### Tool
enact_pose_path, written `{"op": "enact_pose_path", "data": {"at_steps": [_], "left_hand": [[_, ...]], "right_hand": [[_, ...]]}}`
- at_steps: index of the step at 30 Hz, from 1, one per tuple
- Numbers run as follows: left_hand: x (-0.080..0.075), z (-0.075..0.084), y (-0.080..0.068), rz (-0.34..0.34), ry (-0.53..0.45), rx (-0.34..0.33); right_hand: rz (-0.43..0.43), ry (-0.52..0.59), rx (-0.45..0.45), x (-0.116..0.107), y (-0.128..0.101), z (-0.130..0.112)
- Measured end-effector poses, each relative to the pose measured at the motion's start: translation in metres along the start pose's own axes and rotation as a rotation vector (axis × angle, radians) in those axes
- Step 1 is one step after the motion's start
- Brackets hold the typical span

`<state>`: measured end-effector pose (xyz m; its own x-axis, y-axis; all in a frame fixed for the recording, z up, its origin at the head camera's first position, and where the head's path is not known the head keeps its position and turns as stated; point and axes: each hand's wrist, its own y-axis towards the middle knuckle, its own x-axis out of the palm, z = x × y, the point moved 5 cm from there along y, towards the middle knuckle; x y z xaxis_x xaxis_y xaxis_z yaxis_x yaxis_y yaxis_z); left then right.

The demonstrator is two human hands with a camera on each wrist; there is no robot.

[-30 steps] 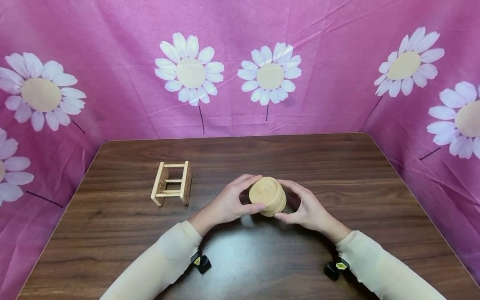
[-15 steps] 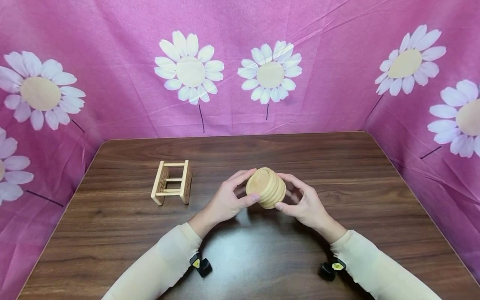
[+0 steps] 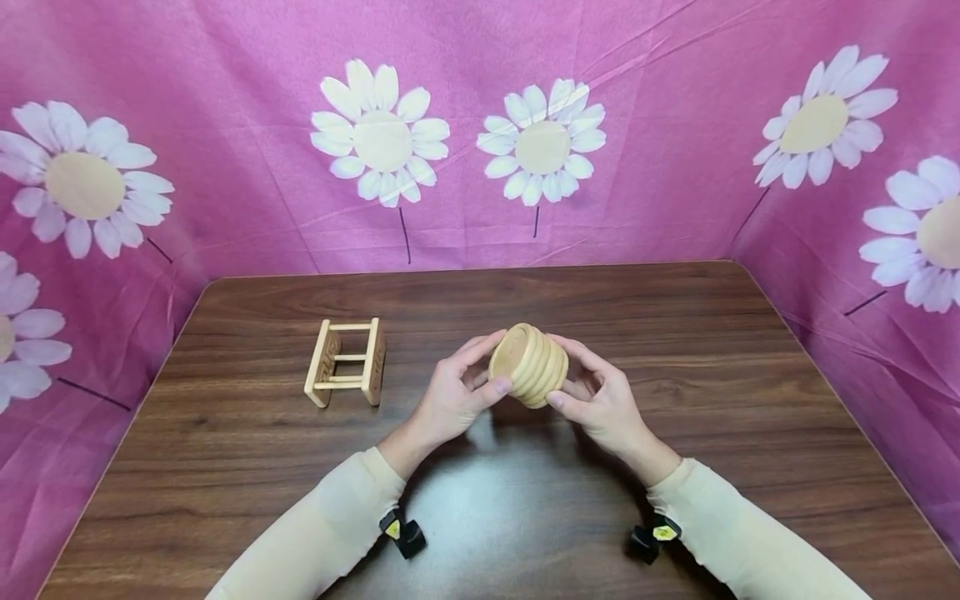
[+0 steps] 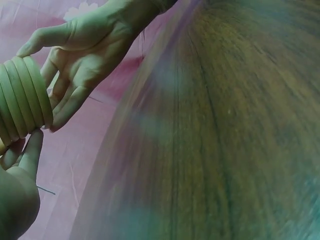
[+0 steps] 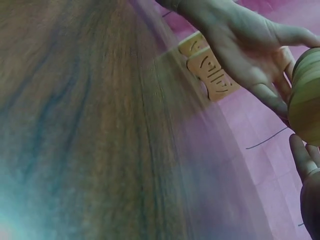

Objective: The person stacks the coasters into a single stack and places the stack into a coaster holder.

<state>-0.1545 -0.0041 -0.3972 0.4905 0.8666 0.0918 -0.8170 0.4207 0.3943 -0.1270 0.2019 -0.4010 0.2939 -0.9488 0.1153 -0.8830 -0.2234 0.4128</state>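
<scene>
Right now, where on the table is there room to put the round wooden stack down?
Bare table lies right of the right hand, behind the stack, and between the sleeves. The wooden rack fills the spot beyond the left hand.

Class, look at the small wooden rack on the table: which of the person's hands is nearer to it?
Left. The left hand is just right of the wooden rack; the right hand lies farther right.

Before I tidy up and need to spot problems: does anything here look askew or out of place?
Only the stack of wooden discs: both hands, left hand and right hand, hold it tipped on its side above the table. The wooden rack sits apart, left of it, with no discs in it.
</scene>
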Motion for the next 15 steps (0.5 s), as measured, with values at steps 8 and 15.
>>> {"op": "enact_pose_path", "data": {"at_steps": [8,15], "left_hand": [[-0.015,0.006,0.000,-0.050,0.087,-0.095],[-0.042,0.026,-0.009,-0.103,0.305,-0.161]], "right_hand": [[-0.019,-0.102,0.027,0.006,0.008,-0.006],[-0.081,-0.144,0.054,0.028,0.019,-0.004]]}}
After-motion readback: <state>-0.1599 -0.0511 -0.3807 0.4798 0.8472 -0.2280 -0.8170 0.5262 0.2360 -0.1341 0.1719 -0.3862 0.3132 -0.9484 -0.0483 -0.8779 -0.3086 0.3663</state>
